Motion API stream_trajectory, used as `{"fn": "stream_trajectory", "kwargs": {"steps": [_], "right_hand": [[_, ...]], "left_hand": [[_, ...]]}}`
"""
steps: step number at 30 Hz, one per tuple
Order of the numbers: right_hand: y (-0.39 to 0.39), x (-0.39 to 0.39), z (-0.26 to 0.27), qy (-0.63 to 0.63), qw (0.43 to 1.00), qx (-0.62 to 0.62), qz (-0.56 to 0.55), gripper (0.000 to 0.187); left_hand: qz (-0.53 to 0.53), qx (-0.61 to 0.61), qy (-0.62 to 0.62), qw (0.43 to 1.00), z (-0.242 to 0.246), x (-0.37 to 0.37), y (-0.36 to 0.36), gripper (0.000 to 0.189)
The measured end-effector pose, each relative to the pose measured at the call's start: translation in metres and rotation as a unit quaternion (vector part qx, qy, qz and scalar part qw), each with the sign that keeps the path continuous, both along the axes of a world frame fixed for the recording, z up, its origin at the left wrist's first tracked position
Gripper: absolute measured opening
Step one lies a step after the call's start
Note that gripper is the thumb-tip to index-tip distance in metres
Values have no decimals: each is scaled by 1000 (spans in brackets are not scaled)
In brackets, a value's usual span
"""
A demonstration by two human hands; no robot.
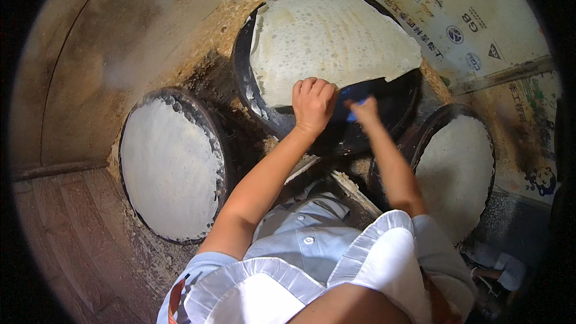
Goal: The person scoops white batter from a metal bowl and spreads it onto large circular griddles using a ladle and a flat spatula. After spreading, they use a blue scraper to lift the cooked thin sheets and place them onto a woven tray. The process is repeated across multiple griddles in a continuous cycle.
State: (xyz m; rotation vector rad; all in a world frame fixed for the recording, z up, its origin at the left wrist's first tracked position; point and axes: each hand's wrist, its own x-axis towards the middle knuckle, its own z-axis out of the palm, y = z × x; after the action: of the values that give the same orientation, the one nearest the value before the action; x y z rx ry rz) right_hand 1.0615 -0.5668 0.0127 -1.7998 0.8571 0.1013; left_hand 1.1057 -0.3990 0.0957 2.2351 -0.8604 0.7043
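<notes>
In front of me is a round black griddle with a thin pale flatbread sheet on it. The sheet is speckled and covers the far and left parts. Its near edge is lifted off or folded back, leaving dark griddle surface bare. My left hand is closed on this near edge. Over the bare part, my right hand is blurred by motion. It grips a small blue object, mostly hidden and too blurred to name.
A second griddle stands at left, coated with a pale sheet. Another griddle at right bears a similar sheet. Printed boards line the right wall. At the lower right, part of another person shows.
</notes>
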Motion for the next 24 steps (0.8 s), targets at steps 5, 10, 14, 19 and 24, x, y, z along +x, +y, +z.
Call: {"fn": "stream_trajectory", "kwargs": {"steps": [5, 10, 14, 19, 24], "right_hand": [[37, -58, -14, -24, 953, -265, 147, 68], [-217, -32, -59, -93, 976, -45, -193, 68], [-96, 60, -15, 76, 995, -22, -59, 87], [58, -12, 51, 54, 816, -336, 467, 48], [132, -40, -17, -190, 752, -263, 574, 34]], "left_hand": [[-27, 54, -65, 996, 9, 6, 2, 8], [-10, 4, 0, 1000, 30, 8, -3, 13], [56, -31, -6, 998, 29, 16, 1, 14], [43, 8, -44, 998, 42, 14, 11, 14], [-18, 46, -49, 998, 39, 11, -3, 9]]}}
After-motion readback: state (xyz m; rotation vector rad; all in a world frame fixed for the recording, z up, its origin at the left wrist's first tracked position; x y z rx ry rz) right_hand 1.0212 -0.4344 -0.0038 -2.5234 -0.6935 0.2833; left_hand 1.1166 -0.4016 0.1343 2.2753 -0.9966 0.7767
